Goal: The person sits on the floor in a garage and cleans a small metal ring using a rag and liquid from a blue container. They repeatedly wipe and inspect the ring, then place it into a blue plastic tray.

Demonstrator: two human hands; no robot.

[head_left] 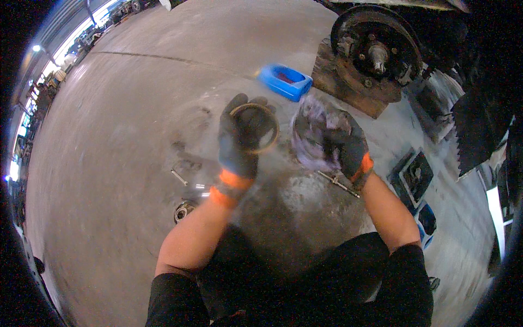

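The left hand (238, 143) curls its fingers around a metal ring (255, 128), open side up for access, just left of the rag (316, 136) bunched in the right hand (342, 146).

Single head-worn fisheye view, steeply downward and close over a concrete floor (109, 163), edges bent.

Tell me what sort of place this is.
Most likely a vehicle repair workshop: a bare wheel hub propped on a wooden block, a stained concrete floor, and loose metal parts lying about.
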